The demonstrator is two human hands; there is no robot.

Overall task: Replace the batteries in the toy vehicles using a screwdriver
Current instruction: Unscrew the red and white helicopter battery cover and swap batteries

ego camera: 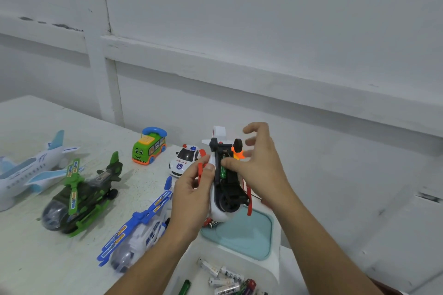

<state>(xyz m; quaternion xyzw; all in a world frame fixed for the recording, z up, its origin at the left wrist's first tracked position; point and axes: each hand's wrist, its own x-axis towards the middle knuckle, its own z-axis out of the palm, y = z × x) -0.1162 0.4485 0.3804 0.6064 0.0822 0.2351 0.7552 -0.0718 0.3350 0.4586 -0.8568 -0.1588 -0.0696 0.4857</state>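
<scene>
Held toy: white-and-red helicopter [225, 199], belly up, above the tray's teal compartment, black battery bay facing the camera.
Left hand [191, 196]: fingers curled round the helicopter's left side, thumb laid on the white hull.
Right hand [261, 167]: thumb tip presses a green battery [223, 171] seated in the bay; the other fingers are spread and lifted.
Tray [275, 246]: white, at the table edge; loose batteries [225, 278] lie in its near section.
Table [48, 258]: police car [184, 158], green bus [148, 148], green helicopter [79, 196], blue helicopter [141, 225], airplane [28, 170].
</scene>
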